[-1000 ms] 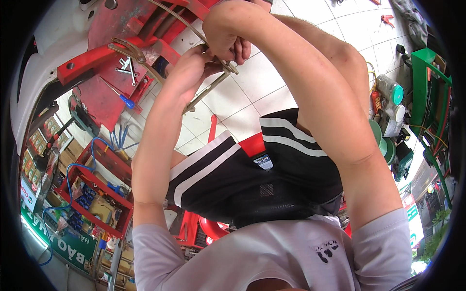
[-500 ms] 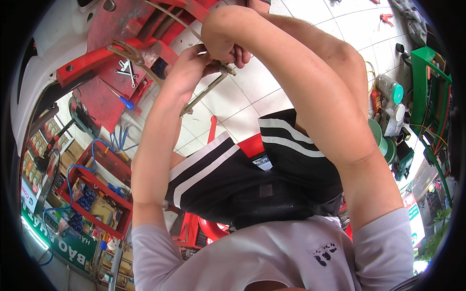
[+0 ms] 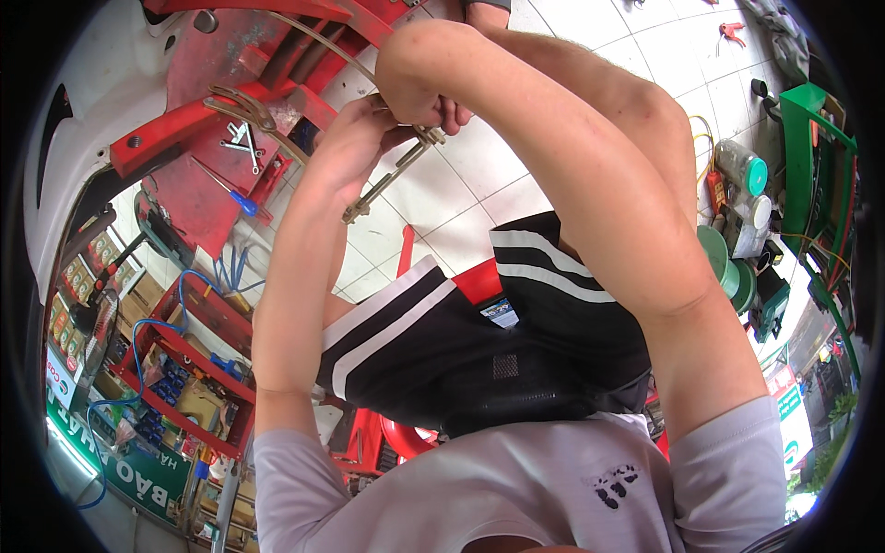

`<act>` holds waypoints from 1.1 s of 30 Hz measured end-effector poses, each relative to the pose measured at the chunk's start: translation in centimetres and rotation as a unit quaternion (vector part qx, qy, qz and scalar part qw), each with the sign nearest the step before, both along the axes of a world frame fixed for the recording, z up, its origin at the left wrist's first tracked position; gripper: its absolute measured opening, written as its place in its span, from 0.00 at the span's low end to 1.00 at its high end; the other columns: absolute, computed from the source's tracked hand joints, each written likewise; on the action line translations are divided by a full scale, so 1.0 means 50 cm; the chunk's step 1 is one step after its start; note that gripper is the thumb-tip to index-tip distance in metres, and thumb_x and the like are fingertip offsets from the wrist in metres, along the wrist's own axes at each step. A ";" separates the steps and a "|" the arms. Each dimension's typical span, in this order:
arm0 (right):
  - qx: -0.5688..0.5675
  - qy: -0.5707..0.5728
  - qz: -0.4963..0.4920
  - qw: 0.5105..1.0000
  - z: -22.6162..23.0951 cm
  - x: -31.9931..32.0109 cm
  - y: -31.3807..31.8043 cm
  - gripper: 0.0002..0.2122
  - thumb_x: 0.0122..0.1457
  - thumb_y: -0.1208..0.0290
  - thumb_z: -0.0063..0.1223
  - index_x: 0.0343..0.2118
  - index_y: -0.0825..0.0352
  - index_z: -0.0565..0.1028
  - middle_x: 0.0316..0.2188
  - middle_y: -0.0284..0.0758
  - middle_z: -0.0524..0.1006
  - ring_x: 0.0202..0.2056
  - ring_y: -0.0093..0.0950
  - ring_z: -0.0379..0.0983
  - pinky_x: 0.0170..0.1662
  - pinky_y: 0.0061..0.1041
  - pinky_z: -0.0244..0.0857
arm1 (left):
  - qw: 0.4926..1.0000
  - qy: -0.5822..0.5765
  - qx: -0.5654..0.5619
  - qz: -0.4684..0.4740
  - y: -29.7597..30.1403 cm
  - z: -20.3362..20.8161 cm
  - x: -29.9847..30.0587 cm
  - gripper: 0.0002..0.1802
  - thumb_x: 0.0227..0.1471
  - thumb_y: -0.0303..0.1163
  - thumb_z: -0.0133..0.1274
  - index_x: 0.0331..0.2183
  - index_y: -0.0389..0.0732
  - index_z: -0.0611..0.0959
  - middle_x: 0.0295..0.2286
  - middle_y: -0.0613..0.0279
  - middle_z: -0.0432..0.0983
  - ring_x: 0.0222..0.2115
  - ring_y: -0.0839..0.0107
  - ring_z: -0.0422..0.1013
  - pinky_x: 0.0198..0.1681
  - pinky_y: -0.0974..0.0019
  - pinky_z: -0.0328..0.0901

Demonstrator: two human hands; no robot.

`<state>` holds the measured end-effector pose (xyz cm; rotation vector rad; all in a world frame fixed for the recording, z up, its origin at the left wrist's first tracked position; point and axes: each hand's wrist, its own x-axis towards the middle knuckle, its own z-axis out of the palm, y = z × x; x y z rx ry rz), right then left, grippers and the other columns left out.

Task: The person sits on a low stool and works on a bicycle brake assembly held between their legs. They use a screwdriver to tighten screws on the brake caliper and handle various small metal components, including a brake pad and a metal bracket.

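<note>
At the upper middle my two hands meet over a dull brass-coloured metal bar with a bracket-like end (image 3: 398, 173). My left hand (image 3: 355, 134) is closed at the upper part of the bar, its fingertips partly hidden behind my right hand. Bent sharply at the wrist, my right hand (image 3: 419, 92) has its fingers curled in at the bracket end. Between the hands the contact is hidden. The bar's lower end hangs free beside my left wrist. A thin brownish curved rod (image 3: 323, 41) runs from near my right hand up to the left.
Left of my hands stands a red metal frame (image 3: 175, 124), with a brown curved lever (image 3: 244, 106), wrenches (image 3: 241, 147) and a blue-handled screwdriver (image 3: 241, 201). A red tool cart (image 3: 198, 355) is lower left. Jars (image 3: 740, 170) and a green rack (image 3: 807, 152) stand at right.
Both hands stay at the bar in nearly the same pose. The bar has turned very slightly, and the surroundings have shifted a little in the picture.
</note>
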<state>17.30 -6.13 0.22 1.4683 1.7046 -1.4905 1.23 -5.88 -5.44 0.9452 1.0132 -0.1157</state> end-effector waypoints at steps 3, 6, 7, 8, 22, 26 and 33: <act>0.054 0.007 -0.017 0.998 0.029 0.011 -0.018 0.09 0.50 0.81 0.48 0.31 0.68 0.81 0.28 0.34 0.82 0.27 0.25 0.79 0.33 0.29 0.74 | 1.000 0.000 0.010 0.007 0.006 -0.003 0.011 0.14 0.59 0.26 0.46 0.46 0.31 0.75 0.42 0.51 0.76 0.45 0.63 0.73 0.51 0.65 0.66; 0.050 0.002 -0.030 0.998 0.030 0.009 -0.015 0.10 0.52 0.80 0.46 0.33 0.68 0.80 0.29 0.34 0.82 0.27 0.25 0.79 0.33 0.29 0.74 | 0.999 0.008 0.022 0.023 -0.003 0.009 0.009 0.15 0.60 0.27 0.45 0.47 0.30 0.74 0.44 0.51 0.75 0.46 0.64 0.73 0.53 0.65 0.66; 0.056 0.006 -0.033 0.998 0.029 0.009 -0.017 0.10 0.52 0.80 0.46 0.33 0.68 0.80 0.28 0.34 0.82 0.27 0.26 0.79 0.33 0.29 0.74 | 1.000 0.009 0.016 0.023 -0.001 0.013 0.009 0.15 0.61 0.28 0.45 0.47 0.30 0.74 0.44 0.51 0.75 0.45 0.64 0.73 0.53 0.65 0.66; 0.059 0.004 -0.039 0.997 0.029 0.011 -0.020 0.10 0.53 0.80 0.45 0.33 0.68 0.80 0.28 0.34 0.82 0.27 0.26 0.79 0.32 0.29 0.74 | 1.000 0.007 0.006 0.018 0.000 0.019 0.015 0.16 0.61 0.28 0.45 0.48 0.30 0.73 0.44 0.51 0.75 0.45 0.64 0.73 0.54 0.65 0.65; 0.066 0.023 -0.028 0.997 0.013 0.007 -0.016 0.10 0.53 0.78 0.45 0.33 0.68 0.80 0.25 0.34 0.80 0.25 0.26 0.78 0.30 0.27 0.73 | 0.999 -0.040 0.008 0.022 0.001 -0.020 0.003 0.15 0.57 0.25 0.50 0.46 0.33 0.74 0.41 0.55 0.76 0.43 0.67 0.74 0.52 0.64 0.66; 0.048 -0.024 0.002 0.999 0.005 0.000 -0.007 0.09 0.52 0.79 0.47 0.33 0.68 0.80 0.25 0.34 0.80 0.25 0.26 0.77 0.30 0.27 0.72 | 0.999 -0.027 0.019 0.016 0.003 -0.033 -0.002 0.18 0.57 0.25 0.49 0.48 0.26 0.72 0.43 0.51 0.74 0.46 0.66 0.72 0.55 0.65 0.63; 0.079 -0.010 -0.057 0.995 0.014 0.011 -0.026 0.08 0.53 0.79 0.49 0.32 0.68 0.80 0.25 0.33 0.79 0.24 0.25 0.77 0.30 0.27 0.72 | 0.999 -0.032 0.021 0.013 0.004 -0.034 0.008 0.19 0.57 0.24 0.49 0.49 0.23 0.71 0.45 0.48 0.73 0.48 0.64 0.71 0.56 0.66 0.62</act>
